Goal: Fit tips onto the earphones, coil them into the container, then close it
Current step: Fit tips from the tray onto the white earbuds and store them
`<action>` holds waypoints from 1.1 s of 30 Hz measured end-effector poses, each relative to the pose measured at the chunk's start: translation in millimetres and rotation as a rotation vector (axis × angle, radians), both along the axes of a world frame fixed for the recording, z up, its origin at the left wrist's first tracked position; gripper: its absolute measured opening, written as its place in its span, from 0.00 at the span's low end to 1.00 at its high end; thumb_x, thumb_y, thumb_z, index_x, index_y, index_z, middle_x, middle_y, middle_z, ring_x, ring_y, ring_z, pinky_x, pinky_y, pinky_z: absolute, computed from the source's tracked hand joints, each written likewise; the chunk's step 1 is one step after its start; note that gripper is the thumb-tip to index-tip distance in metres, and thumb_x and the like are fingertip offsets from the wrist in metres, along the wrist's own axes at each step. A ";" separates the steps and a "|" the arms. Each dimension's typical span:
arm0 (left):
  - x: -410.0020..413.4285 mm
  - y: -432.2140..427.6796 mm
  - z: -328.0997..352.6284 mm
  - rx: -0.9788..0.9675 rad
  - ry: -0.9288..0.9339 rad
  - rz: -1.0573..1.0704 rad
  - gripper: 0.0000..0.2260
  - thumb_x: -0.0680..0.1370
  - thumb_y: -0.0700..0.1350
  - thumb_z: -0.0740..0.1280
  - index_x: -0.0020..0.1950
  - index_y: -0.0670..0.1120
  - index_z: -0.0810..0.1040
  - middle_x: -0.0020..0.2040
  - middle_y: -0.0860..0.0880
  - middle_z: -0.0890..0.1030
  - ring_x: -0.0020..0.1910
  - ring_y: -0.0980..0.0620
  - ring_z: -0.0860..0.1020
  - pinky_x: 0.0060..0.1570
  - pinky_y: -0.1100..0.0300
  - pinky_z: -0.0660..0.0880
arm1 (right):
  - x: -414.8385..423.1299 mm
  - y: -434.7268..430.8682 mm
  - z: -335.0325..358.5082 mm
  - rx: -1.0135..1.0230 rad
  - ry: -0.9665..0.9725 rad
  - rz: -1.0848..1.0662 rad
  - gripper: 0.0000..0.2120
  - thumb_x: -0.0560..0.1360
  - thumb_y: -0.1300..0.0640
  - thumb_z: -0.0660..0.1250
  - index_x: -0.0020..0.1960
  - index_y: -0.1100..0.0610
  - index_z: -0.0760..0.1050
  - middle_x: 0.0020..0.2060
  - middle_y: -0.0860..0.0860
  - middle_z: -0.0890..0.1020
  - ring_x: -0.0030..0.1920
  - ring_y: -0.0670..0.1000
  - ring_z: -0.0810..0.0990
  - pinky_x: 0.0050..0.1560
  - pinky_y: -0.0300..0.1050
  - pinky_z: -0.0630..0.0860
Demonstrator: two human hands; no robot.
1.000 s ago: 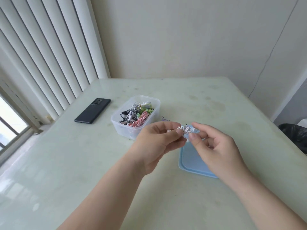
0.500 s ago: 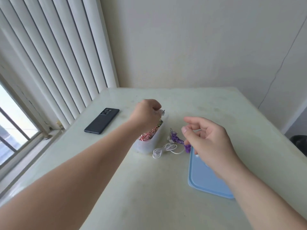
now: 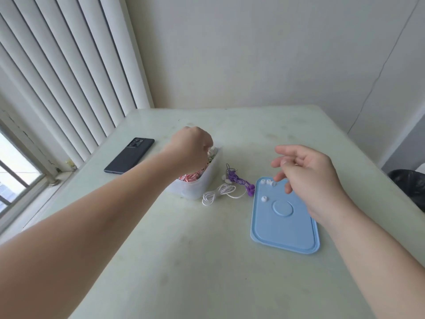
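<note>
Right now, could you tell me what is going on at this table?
A person is packing earphones into a clear container. The left hand reaches into it, among coiled cables. The right hand hovers open over the blue lid, which lies on the table with small white ear tips on it. White earphones and purple earphones wait between container and lid.

Two bare forearms are seen, with no sleeve reaching into view on either. The left hand (image 3: pixel 192 146) and the right hand (image 3: pixel 308 178) are uncovered: no glove, ring, watch or bracelet is shown. Short, unpainted fingernails are seen on the right hand.
</note>
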State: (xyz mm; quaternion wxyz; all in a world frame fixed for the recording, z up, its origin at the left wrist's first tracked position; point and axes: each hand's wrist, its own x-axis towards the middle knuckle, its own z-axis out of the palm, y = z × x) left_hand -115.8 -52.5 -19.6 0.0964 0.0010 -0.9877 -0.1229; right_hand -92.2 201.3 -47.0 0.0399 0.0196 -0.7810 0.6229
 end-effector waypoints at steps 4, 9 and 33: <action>32.7 23.4 -0.5 -0.048 0.251 -0.235 0.07 0.81 0.43 0.66 0.53 0.48 0.83 0.50 0.51 0.82 0.52 0.45 0.79 0.45 0.52 0.76 | 0.2 11.8 -6.2 0.282 -0.019 0.064 0.06 0.76 0.59 0.71 0.42 0.50 0.83 0.34 0.47 0.84 0.33 0.47 0.80 0.33 0.39 0.72; 58.4 49.2 -26.2 -0.489 0.043 -0.353 0.07 0.80 0.43 0.65 0.57 0.51 0.76 0.45 0.52 0.78 0.54 0.46 0.76 0.49 0.55 0.71 | 13.4 6.2 -14.8 0.532 -0.067 0.147 0.04 0.72 0.57 0.76 0.39 0.52 0.83 0.36 0.48 0.85 0.37 0.50 0.83 0.35 0.43 0.77; 88.7 46.4 18.4 1.170 -0.336 0.014 0.15 0.78 0.27 0.56 0.57 0.39 0.77 0.46 0.39 0.83 0.42 0.40 0.86 0.42 0.52 0.82 | -34.9 17.3 -40.1 0.748 0.032 0.132 0.06 0.74 0.55 0.68 0.40 0.55 0.79 0.31 0.49 0.79 0.32 0.52 0.74 0.36 0.49 0.77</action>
